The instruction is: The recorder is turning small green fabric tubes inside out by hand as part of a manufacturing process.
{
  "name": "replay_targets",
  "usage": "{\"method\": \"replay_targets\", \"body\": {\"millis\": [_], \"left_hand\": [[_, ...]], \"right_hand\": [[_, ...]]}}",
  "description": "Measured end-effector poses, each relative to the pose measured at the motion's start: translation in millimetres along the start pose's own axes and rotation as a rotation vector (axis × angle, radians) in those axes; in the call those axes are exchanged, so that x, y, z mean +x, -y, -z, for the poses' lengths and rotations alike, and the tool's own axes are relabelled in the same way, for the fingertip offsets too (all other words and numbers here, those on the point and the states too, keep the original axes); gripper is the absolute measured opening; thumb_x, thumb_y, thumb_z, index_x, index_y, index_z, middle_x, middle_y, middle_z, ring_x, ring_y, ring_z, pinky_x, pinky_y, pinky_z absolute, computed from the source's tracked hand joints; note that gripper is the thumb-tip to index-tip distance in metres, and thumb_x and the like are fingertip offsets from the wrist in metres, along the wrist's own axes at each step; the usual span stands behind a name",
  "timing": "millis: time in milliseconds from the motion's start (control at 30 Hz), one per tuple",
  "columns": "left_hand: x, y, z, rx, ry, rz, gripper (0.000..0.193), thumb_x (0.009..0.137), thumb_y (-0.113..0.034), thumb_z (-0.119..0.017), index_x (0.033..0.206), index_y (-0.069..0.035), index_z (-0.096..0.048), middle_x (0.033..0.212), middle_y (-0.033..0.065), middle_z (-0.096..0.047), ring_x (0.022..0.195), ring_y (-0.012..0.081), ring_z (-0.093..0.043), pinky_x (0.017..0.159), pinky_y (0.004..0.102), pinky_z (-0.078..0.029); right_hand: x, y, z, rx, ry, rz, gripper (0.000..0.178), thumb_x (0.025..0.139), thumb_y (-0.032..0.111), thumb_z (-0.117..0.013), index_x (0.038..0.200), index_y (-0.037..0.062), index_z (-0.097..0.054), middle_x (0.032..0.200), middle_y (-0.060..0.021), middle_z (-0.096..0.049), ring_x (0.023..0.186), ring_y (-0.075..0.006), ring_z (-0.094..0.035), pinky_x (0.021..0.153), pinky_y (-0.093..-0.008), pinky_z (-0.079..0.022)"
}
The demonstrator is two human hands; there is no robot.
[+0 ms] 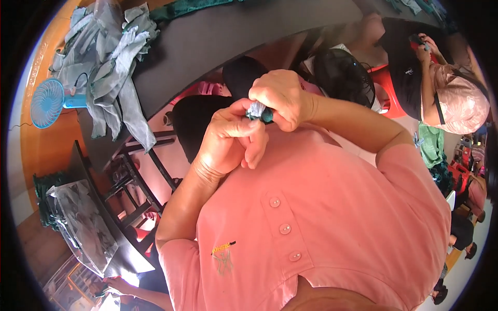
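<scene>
Together, left hand [228, 136] and right hand [285, 98]; green-white bundle [257, 110] between.

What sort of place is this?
Probably a fabric workshop: a heap of grey-green strips draped over a dark table, a small green-and-grey piece held in hand, and a co-worker nearby.

Single head-worn fisheye view, looking steeply down, near the wearer's hands [222, 139] [282, 98]
</scene>
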State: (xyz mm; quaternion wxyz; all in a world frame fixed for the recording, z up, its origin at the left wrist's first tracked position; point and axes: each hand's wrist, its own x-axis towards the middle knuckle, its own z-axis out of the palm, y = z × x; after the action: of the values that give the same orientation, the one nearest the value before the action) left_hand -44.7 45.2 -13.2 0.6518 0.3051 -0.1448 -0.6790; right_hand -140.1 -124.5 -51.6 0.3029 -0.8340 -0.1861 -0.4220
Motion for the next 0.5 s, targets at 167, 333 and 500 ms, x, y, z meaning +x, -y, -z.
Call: {"method": "replay_targets", "body": {"millis": [167, 333, 500], "left_hand": [[-18.2, 0.0, 4.3, 0.221, -0.055, 0.139, 0.026, 0.089, -0.016, -0.063, 0.103, 0.004, -0.057, 0.054, 0.0144, -0.055, 0.040, 0.0231, -0.051, 0.039, 0.0304, -0.037], [-15.6, -11.7, 4.2, 0.587, -0.268, 0.021, 0.030, 0.089, -0.021, -0.065, 0.101, 0.005, -0.057, 0.061, 0.0149, -0.059, 0.047, 0.0249, -0.059, 0.042, 0.0294, -0.041], [-10.5, -0.2, 15.3, 0.148, -0.205, -0.048, 0.039, 0.090, -0.030, -0.065, 0.100, 0.006, -0.056, 0.063, 0.0190, -0.062, 0.052, 0.0299, -0.064, 0.039, 0.0307, -0.040]], "right_hand": [[3.7, -5.1, -2.3, 0.087, 0.314, 0.094, 0.021, 0.065, 0.013, -0.066, 0.079, 0.0095, -0.050, 0.064, -0.0034, -0.055, 0.050, -0.0250, -0.052, 0.046, -0.0363, -0.039], [24.4, -14.6, 1.6, 0.224, 0.329, -0.200, 0.011, 0.071, 0.003, -0.061, 0.080, 0.0049, -0.056, 0.065, -0.0054, -0.056, 0.051, -0.0209, -0.051, 0.047, -0.0323, -0.036], [29.5, 4.6, 20.9, 0.859, 0.162, -0.982, 0.008, 0.078, 0.006, -0.063, 0.083, 0.0052, -0.057, 0.065, 0.0012, -0.056, 0.057, -0.0057, -0.048, 0.052, -0.0249, -0.035]]}}
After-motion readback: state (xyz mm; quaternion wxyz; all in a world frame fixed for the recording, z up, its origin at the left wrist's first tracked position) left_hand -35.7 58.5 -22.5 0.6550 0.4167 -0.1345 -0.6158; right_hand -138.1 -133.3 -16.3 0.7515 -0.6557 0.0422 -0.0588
